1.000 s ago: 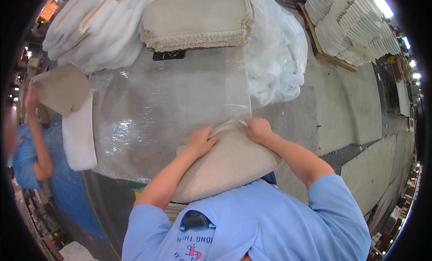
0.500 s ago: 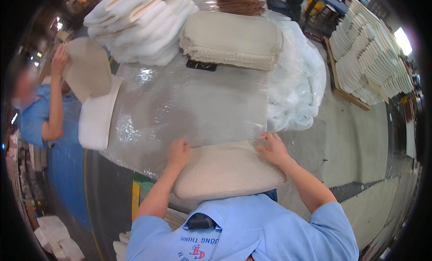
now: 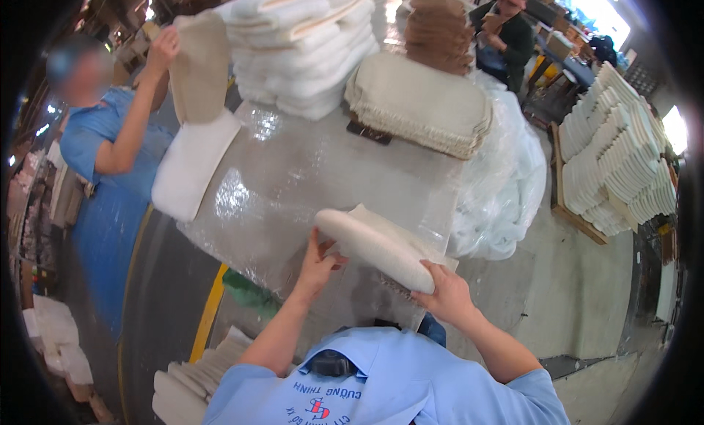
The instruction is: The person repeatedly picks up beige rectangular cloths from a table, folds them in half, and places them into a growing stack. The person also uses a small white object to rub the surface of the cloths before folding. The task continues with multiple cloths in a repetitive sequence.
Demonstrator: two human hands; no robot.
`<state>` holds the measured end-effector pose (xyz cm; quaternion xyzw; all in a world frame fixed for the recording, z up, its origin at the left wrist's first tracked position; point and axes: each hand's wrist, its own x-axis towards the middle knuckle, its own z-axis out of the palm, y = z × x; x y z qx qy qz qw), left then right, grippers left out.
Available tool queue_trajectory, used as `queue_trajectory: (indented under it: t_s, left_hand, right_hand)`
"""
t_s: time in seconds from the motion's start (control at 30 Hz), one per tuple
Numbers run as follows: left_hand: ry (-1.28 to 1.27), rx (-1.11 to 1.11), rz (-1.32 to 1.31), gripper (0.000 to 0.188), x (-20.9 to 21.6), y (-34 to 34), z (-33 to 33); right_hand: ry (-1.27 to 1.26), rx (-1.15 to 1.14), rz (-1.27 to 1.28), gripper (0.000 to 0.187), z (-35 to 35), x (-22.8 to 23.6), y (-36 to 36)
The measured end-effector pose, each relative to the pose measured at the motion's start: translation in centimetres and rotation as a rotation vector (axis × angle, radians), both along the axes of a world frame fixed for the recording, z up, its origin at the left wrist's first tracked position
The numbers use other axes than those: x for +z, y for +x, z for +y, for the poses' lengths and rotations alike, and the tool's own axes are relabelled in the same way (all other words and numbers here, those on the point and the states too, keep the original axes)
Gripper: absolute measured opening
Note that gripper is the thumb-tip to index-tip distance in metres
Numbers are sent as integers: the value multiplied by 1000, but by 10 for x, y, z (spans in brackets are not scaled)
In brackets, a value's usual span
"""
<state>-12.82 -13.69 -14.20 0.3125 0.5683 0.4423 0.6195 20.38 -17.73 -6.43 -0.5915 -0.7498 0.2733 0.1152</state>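
Note:
A beige fabric-covered cushion (image 3: pixel 374 249) with rounded ends is tipped up on edge above the near part of the table, its long side slanting down to the right. My right hand (image 3: pixel 446 293) grips its right end, thumb on the upper side. At the left end, my left hand (image 3: pixel 317 269) has its fingers curled against the lower edge; part of the grip is hidden. Behind the cushion a flap of pale fabric (image 3: pixel 396 231) shows, lying toward the table. The grey table top (image 3: pixel 293 183) is wrapped in shiny clear plastic.
Farther back stand a stack of white padding (image 3: pixel 301 51), a pile of beige covers (image 3: pixel 422 99) and brown folded pieces (image 3: pixel 438 33). Clear plastic bags (image 3: pixel 502 183) bulge at right. A co-worker (image 3: pixel 110 132) at left holds a beige cover (image 3: pixel 199 66) over a white pad (image 3: pixel 194 165).
The cushion, lying flat against my body before, is now lifted and tilted on edge over the table. My hands have shifted to its ends, and the view has turned.

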Motion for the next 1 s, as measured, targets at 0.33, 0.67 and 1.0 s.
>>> queue_trajectory:
  t_s: [0.33,0.67,1.0]
  left_hand:
    - [-273,-381,17,77,-2,151,35]
    - [368,-589,448,40,18,161,89]
    - [682,-935,1038,37,-8,115,43]
  right_hand:
    - [-332,-800,1157,54,-2,14,55]
    - [-170,-892,1543,81,-45,26,56]
    - [-559,-1051,1558,58,-111,-3,3]
